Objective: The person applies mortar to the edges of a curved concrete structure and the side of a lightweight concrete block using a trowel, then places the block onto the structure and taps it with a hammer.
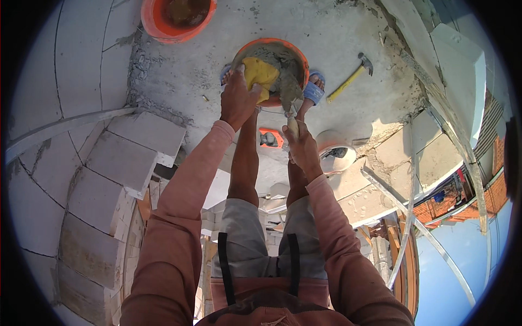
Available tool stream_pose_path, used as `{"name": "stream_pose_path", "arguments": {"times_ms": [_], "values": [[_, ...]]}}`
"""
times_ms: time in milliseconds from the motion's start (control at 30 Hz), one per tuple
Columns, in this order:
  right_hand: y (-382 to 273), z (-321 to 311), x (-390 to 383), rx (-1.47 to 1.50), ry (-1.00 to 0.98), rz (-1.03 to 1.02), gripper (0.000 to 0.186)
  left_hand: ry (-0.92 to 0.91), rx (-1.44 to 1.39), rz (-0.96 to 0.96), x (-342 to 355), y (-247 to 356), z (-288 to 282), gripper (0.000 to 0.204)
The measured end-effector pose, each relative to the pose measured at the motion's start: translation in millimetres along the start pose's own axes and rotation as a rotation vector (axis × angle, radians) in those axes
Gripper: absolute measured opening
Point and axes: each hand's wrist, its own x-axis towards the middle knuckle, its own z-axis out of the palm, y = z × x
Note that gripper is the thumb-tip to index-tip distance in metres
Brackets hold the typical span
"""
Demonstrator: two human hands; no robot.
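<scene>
My left hand (238, 99) is closed on the edge of a yellow, flat, bent piece (260, 75), whose exact kind I cannot make out. It lies over the left side of an orange bucket (306, 64) that holds wet grey mortar (280, 54). In my right hand (303, 146) is the handle of a trowel (292, 126). Its blade reaches over the bucket's near right rim and is largely hidden under mortar. The bucket stands on the floor between my feet, which wear blue sandals (314, 93).
A second orange bucket (157, 30) with murky liquid stands at the far left. On the right lies a claw hammer (348, 82) with a yellow handle. A white bucket (350, 157) and an orange-framed object (280, 138) sit near my legs. Pale block walls (122, 157) rise at left.
</scene>
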Motion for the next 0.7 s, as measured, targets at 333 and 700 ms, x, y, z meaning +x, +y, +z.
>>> {"name": "stream_pose_path", "arguments": {"times_ms": [333,700], "values": [[22,-7,4,0.004,0.043,-0.075,0.061,0.123,-0.096,-0.097,5,8,17,0.073],[-1,-1,8,-0.348,0.221,-0.175,0.055,0.540,-0.559,-0.046,128,-27,-107,0.092]]}}
